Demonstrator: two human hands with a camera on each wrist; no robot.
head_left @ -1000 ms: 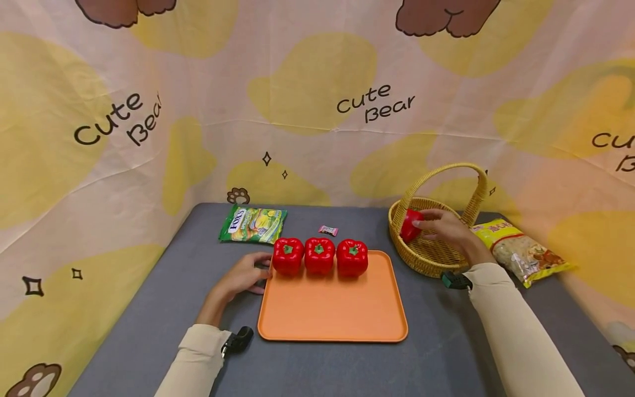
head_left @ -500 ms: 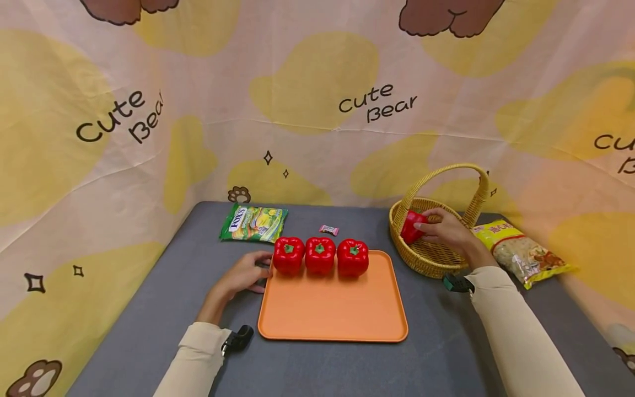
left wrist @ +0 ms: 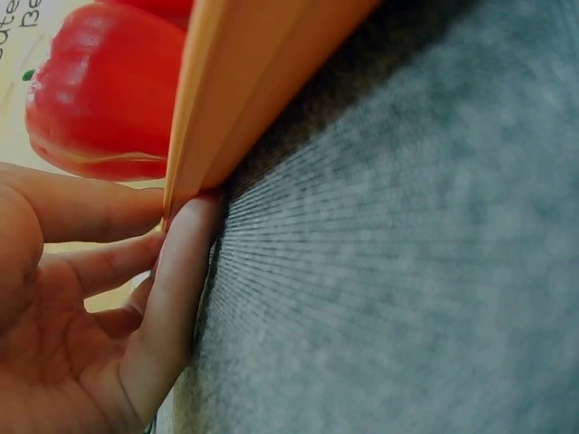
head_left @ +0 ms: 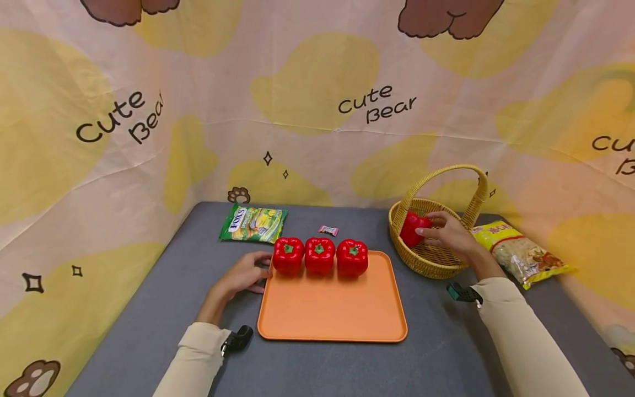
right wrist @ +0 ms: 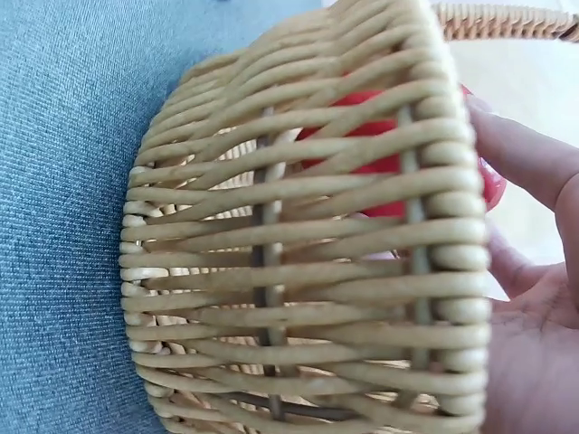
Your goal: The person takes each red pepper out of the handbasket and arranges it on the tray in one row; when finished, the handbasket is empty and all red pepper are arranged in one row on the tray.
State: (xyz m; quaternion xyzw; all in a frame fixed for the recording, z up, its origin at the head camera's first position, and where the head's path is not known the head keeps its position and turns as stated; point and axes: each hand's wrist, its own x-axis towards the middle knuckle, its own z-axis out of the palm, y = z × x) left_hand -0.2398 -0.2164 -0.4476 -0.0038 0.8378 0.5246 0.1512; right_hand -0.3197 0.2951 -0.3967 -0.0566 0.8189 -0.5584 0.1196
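Note:
Inside the wicker basket (head_left: 421, 267), my right hand (head_left: 450, 236) grips a red bell pepper (head_left: 410, 229) near the basket's left wall. In the right wrist view the weave partly hides this pepper, and the fingers reach it from beyond the rim. My left hand (head_left: 244, 273) holds the left edge of the orange tray (head_left: 332, 311). The left wrist view shows its thumb against the outside of the tray wall and the fingers at the rim. Three red bell peppers (head_left: 319, 256) stand in a row along the tray's far side, stems up.
A green candy bag (head_left: 255, 223) lies behind the tray at the left. A small pink wrapped sweet (head_left: 328, 230) lies behind the peppers. Right of the basket is a yellow food packet (head_left: 523, 251). The basket's tall handle (head_left: 446, 171) arches over it. Printed cloth surrounds the table.
The right hand and the pepper it holds have shifted slightly right and toward me inside the basket, the pepper turning a little. The left hand and tray have stayed put.

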